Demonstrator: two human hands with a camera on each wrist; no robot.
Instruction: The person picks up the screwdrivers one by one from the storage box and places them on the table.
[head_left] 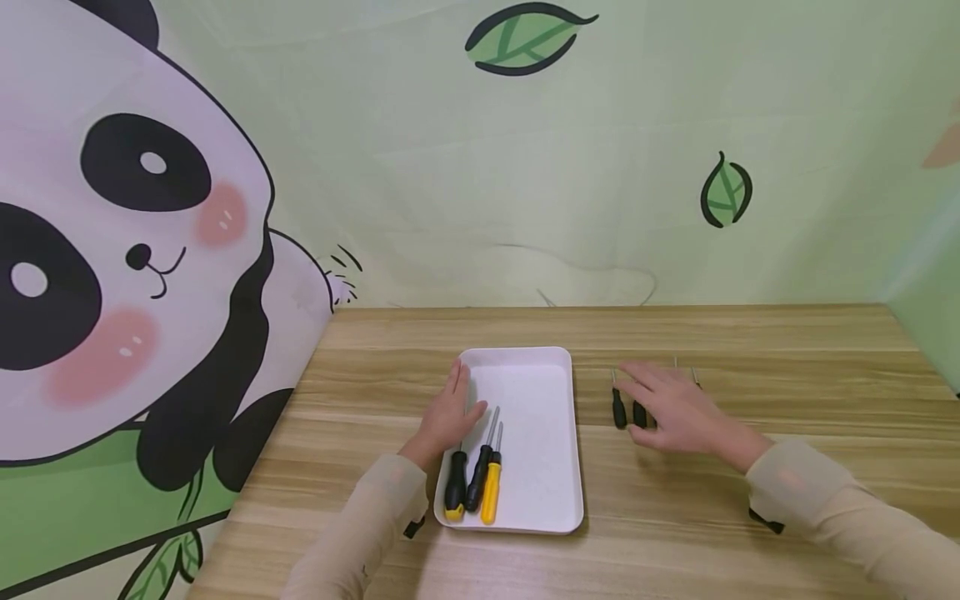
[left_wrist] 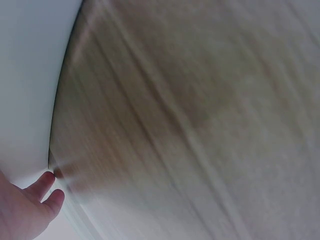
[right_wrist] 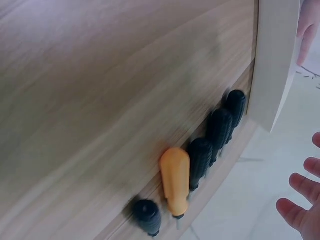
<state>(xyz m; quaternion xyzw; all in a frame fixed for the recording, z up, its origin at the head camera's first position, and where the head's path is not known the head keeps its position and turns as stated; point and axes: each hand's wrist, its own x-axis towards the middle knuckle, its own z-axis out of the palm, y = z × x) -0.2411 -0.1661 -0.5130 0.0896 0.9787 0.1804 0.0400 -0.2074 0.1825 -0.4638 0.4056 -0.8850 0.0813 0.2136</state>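
A white tray [head_left: 536,467] holds a black screwdriver with a yellow end [head_left: 455,483], a black screwdriver [head_left: 478,479] and a yellow-handled screwdriver [head_left: 491,496] at its near left. My left hand [head_left: 444,421] rests at the tray's left rim, fingers fairly straight and thumb over the inside. Right of the tray, my right hand [head_left: 678,412], fingers spread, hovers over a row of screwdrivers and partly hides them. In the right wrist view that row has several black-handled screwdrivers [right_wrist: 200,162] and an orange-yellow-handled screwdriver [right_wrist: 176,177]; the hand's fingers are apart from them.
Everything lies on a wood-grain table [head_left: 360,375]. A pale green backdrop [head_left: 420,192] with a panda drawing rises behind its far edge and along the left side. The tray's raised wall [right_wrist: 272,65] stands just beyond the end of the screwdriver row.
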